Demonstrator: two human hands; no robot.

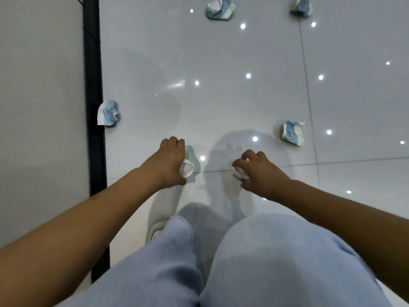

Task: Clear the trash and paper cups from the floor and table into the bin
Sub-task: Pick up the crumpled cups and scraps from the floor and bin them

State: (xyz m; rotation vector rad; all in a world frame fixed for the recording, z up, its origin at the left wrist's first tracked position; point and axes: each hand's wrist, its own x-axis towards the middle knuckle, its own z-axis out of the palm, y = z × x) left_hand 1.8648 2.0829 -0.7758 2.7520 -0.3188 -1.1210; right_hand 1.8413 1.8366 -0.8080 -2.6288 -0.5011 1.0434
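Note:
My left hand (pixel 169 161) grips a green and white paper cup (pixel 188 163) lying on the glossy white floor, fingers curled over it. My right hand (pixel 257 171) holds a crumpled blue and white paper cup (pixel 241 173) just above or on the floor, mostly hidden under the fingers. More crushed blue cups lie around: one by the black skirting at the left (pixel 108 113), one to the right of my right hand (pixel 291 132), and two at the top edge (pixel 220 8) (pixel 302 6).
A grey wall (pixel 39 107) with a black baseboard (pixel 94 107) runs down the left side. My knees in light blue jeans (pixel 265 262) and a white shoe (pixel 161 218) fill the bottom. No bin or table is in view.

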